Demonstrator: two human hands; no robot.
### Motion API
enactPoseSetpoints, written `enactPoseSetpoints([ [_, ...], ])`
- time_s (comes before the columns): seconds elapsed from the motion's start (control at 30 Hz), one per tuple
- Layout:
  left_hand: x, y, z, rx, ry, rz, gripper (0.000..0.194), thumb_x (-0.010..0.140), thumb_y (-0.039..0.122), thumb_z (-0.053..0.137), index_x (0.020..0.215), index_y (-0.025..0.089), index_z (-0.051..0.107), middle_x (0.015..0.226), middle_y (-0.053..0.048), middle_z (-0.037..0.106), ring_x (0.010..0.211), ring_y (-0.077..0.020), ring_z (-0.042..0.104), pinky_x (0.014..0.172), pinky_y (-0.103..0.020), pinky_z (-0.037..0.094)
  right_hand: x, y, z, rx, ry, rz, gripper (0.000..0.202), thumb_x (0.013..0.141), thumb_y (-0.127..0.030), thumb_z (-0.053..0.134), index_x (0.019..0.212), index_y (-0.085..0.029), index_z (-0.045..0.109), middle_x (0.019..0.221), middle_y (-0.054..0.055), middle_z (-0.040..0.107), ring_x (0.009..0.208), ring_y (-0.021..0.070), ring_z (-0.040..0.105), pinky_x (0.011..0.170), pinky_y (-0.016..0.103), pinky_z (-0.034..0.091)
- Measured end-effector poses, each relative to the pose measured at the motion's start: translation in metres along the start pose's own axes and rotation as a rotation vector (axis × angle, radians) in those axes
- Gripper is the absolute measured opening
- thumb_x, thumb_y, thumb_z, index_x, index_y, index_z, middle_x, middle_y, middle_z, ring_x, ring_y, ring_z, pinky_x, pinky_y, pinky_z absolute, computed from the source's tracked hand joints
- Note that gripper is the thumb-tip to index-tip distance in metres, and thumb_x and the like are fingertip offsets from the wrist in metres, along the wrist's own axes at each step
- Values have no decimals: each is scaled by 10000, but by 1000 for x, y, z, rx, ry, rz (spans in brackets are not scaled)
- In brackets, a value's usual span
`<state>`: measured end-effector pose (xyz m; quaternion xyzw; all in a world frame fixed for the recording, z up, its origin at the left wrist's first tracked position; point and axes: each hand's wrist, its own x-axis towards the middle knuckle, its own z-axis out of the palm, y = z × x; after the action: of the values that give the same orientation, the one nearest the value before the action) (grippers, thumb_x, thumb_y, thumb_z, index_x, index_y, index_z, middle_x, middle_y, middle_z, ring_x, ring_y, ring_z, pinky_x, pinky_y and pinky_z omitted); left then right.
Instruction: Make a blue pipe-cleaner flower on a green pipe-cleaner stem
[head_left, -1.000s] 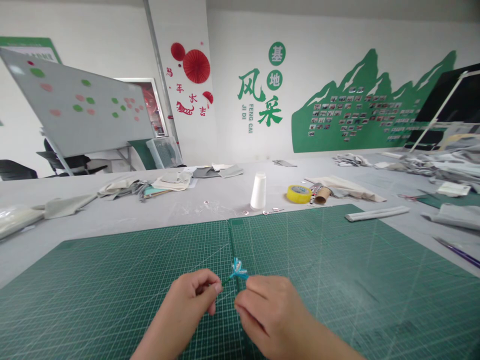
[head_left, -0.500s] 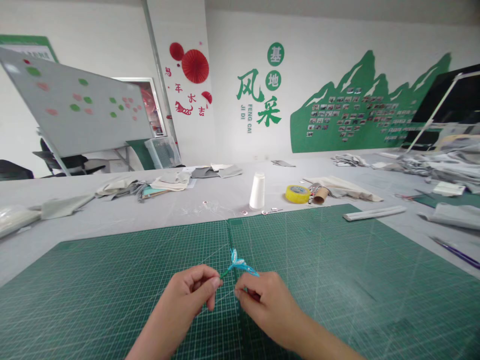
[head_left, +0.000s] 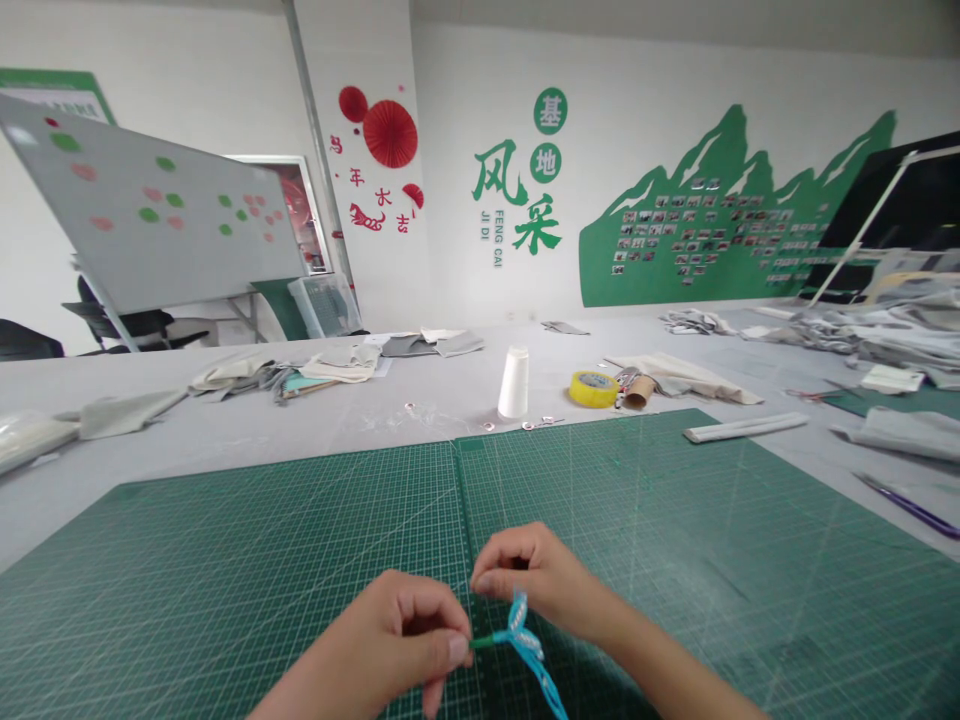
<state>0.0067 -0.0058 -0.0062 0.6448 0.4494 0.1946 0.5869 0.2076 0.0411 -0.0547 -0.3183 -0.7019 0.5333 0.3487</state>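
Two green mats, the left mat (head_left: 225, 550) and the right mat (head_left: 607, 500), lay side by side, their seam running away from between the hands; the left hand (head_left: 409, 640) had its grip pinched on the green stem (head_left: 484, 641) of a small blue flower (head_left: 521, 637), which hung over the right mat just past the seam, its long petals angled down toward the bottom edge of the view; the right hand (head_left: 532, 570) was just beyond the flower, thumb and fingertips drawn together, though whether that grip held anything could not be told; gridded mat spread wide to either side of both hands, leaving room to move outward and forward. Past the far edge, on the grey counter (head_left: 555, 370), stood a white cone of thread (head_left: 514, 385), with yellow tape (head_left: 592, 395) and a cardboard tube (head_left: 641, 391) to its right; a pale folded strip (head_left: 746, 428) crossed the right mat's edge; cloth scraps (head_left: 352, 362) lay far left and a cloth heap (head_left: 900, 330) far right; behind rose a white wall (head_left: 465, 80) with green lettering (head_left: 536, 225), and a whiteboard (head_left: 195, 265) at left.
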Motion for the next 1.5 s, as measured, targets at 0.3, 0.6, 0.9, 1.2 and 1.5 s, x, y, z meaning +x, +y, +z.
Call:
enactPoseSetpoints([
  [0.3,2,3,11,243,25,-97,136,697,212,493,573,186,542,455,54,499,424,-97,342,458,-218,259,-6,-24,0,-238,48,-114,100,783,-180,703,687,-154,699,569,-78,388,533,81,373,528,214,297],
  [0.6,8,-5,6,339,252,-71,216,773,246,491,646,163,646,488,37,540,499,-136,464,523,-238,319,-24,-45,16,-715,127,-423,188,882,-179,529,749,-150,658,626,-22,507,572,111,462,541,253,300],
  [0.9,9,-7,-7,284,392,-34,236,825,326,505,697,174,632,525,23,577,541,-158,497,571,-257,357,-24,-39,27,-961,153,-556,247,860,-140,464,651,-170,592,590,-18,529,526,117,431,510,282,279],
  [1.2,6,-4,-10,234,446,-10,260,850,359,504,733,166,634,541,34,546,497,-128,408,520,-237,306,-22,-28,27,-1076,41,-441,212,833,-123,452,657,-178,556,589,-1,572,490,125,440,488,300,238],
  [1.5,7,-3,-9,113,419,13,286,853,405,528,773,151,634,532,49,517,464,-98,304,461,-216,230,-17,-15,27,-875,79,-254,226,882,-125,449,701,-191,569,630,-12,592,544,125,498,530,264,290],
])
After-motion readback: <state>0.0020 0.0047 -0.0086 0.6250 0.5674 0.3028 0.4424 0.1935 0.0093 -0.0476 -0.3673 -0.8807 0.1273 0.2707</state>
